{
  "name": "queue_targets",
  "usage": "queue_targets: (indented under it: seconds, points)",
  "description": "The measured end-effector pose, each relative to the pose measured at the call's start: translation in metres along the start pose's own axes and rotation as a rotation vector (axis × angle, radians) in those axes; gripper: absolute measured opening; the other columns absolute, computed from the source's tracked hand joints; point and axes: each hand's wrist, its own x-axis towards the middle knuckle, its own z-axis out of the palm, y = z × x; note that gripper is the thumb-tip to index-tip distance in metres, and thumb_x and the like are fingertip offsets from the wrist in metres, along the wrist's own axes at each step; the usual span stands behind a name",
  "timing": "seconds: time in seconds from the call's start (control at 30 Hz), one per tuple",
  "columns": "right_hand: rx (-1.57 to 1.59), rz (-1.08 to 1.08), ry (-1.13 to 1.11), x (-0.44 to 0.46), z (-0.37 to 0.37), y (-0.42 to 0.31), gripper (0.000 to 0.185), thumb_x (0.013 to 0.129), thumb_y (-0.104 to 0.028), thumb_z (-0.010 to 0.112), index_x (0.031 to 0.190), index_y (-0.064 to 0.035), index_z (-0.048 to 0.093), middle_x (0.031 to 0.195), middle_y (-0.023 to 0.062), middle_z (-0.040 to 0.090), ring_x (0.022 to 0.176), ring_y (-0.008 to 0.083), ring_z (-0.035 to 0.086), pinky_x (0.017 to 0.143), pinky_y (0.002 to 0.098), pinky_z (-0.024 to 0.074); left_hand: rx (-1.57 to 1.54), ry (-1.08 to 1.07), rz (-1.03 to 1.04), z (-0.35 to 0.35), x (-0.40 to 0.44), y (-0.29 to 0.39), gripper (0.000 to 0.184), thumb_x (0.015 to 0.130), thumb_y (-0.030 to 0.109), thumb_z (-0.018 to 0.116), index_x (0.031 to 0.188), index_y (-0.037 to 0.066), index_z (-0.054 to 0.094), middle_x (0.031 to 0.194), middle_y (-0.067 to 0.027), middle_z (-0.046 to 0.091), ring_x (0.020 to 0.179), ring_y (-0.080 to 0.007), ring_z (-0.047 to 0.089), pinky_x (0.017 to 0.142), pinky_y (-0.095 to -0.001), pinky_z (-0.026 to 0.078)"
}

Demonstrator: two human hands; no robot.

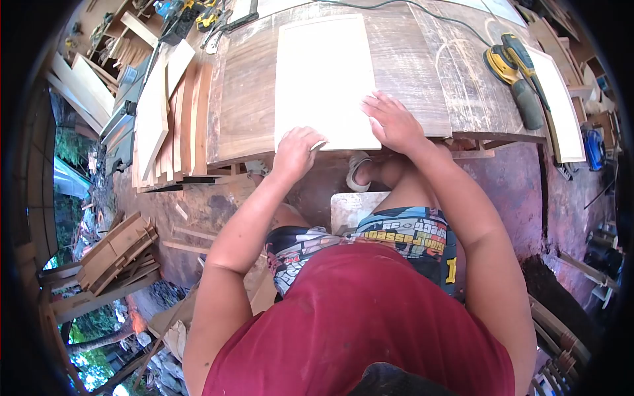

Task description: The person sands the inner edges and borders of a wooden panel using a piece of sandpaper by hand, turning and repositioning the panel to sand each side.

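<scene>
A pale rectangular wooden panel (325, 72) lies flat on the workbench, its near end at the bench's front edge. My left hand (296, 153) is closed at the panel's near left corner, around a small tan folded piece that looks like sandpaper (319, 144). Most of that piece is hidden by my fingers. On the panel's right edge, near the front corner, my right hand (394, 123) rests with its fingers stretched out and thumb apart. It holds nothing.
The brown workbench (247, 99) carries a yellow and black sander (503, 65) at right, with a cord along the back. Wooden boards (188, 125) stand at left. Power tools (191, 16) lie at the back left. A wood stack (115, 254) sits lower left.
</scene>
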Motion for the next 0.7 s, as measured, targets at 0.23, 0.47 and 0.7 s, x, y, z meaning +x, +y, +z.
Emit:
queue_targets:
  seconds: [0.23, 0.47, 0.7]
  points:
    - [0.014, -0.033, 0.023, 0.0, 0.004, 0.003, 0.045, 0.092, -0.015, 0.052, 0.136, -0.009, 0.057, 0.147, 0.0103, 0.05, 0.143, 0.032, 0.039, 0.117, 0.0477, 0.0317, -0.082, 0.062, -0.028, 0.032, 0.017, 0.044, 0.017, 0.081, 0.005, 0.063, 0.093, 0.013, 0.072, 0.094, -0.006, 0.067, 0.094, -0.0285, 0.062, 0.084, -0.0414, 0.048]
    - [0.02, -0.029, 0.012, 0.001, 0.003, 0.002, 0.044, 0.093, -0.015, 0.052, 0.136, -0.0091, 0.057, 0.147, 0.0103, 0.051, 0.144, 0.0322, 0.038, 0.117, 0.0493, 0.0307, -0.058, 0.066, 0.033, 0.021, 0.007, 0.029, 0.021, 0.081, 0.006, 0.059, 0.097, 0.013, 0.071, 0.096, -0.0055, 0.067, 0.095, -0.0282, 0.062, 0.084, -0.0412, 0.049]
    - [0.004, -0.017, 0.025, 0.0, 0.004, 0.003, 0.044, 0.092, -0.018, 0.053, 0.135, -0.01, 0.058, 0.147, 0.0085, 0.051, 0.144, 0.0295, 0.039, 0.118, 0.0471, 0.0313, 0.091, -0.041, 0.071, -0.022, -0.014, -0.006, 0.022, 0.08, 0.003, 0.058, 0.098, 0.01, 0.067, 0.095, -0.0065, 0.065, 0.093, -0.0286, 0.062, 0.083, -0.0407, 0.049]
